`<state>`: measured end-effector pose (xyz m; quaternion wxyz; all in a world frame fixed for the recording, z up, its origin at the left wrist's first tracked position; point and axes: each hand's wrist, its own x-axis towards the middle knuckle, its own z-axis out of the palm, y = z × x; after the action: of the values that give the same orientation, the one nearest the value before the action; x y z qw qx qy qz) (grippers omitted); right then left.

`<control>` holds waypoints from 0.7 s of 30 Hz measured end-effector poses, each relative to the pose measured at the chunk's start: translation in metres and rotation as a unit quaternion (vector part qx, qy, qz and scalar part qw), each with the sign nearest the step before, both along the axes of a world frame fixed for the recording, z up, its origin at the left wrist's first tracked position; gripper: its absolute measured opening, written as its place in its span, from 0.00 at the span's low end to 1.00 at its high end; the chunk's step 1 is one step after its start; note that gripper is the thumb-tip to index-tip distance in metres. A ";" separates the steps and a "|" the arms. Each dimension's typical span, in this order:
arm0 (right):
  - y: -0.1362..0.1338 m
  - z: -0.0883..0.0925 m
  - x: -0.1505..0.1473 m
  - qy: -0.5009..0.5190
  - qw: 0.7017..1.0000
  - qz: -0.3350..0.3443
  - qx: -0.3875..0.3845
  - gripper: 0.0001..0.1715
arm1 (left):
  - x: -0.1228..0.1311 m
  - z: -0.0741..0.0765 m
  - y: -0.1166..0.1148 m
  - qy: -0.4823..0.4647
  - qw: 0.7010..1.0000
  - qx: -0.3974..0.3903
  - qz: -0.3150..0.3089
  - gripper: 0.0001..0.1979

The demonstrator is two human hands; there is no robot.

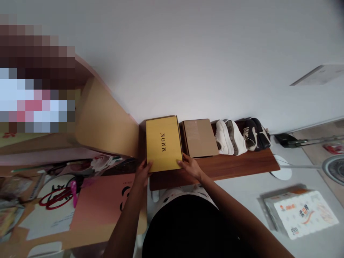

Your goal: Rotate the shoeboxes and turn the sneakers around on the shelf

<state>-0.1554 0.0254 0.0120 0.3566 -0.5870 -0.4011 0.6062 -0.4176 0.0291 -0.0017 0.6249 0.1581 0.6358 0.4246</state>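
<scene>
A black garment (pixel 189 229) is filling the foreground at 6 o'clock, and both arms are reaching forward past it. The left hand (pixel 142 172) and right hand (pixel 189 165) are gripping one yellow MMOK box (pixel 163 143), each closed around a near corner. The box is lying flat at 12 o'clock from the hands, its long axis running roughly 12 to 6 with a slight tilt, and neither hand is clearly nearer to it.

It is resting on a brown wooden surface (pixel 212 175), which is stretching away toward 3 o'clock. Just beside the box at 3 o'clock, one kraft cardboard box (pixel 199 138) is lying closer to the right hand, followed by four shoes in a row: two white sneakers (pixel 229 138) and two dark sneakers (pixel 254 134).

At 9 o'clock, a salmon-pink card (pixel 100 202) and a tan cardboard panel (pixel 106 122) are leaning among cluttered papers — the upper part is too blurred to tell. Farther out, a wrapped tissue pack (pixel 301 213) is lying on the floor at 4 o'clock, a round fan grille (pixel 334 169) is showing at 3 o'clock, and a white wall (pixel 172 57) is rising beyond everything.
</scene>
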 end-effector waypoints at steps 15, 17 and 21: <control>0.014 -0.052 0.001 -0.065 0.995 0.037 0.069 0.29 | 0.012 -0.020 0.005 0.056 0.998 -0.037 -0.005 0.32; 0.014 -0.057 0.002 -0.078 0.994 0.036 0.068 0.29 | 0.012 -0.025 0.005 0.058 0.998 -0.040 -0.005 0.33; 0.013 -0.064 0.002 -0.099 0.993 0.033 0.055 0.29 | 0.014 -0.034 0.005 0.062 0.997 -0.041 -0.010 0.32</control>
<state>-0.1535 0.0386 -0.0517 0.3267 -0.6098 -0.4866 0.5334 -0.4040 0.0342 -0.0354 0.5942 0.1650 0.6887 0.3814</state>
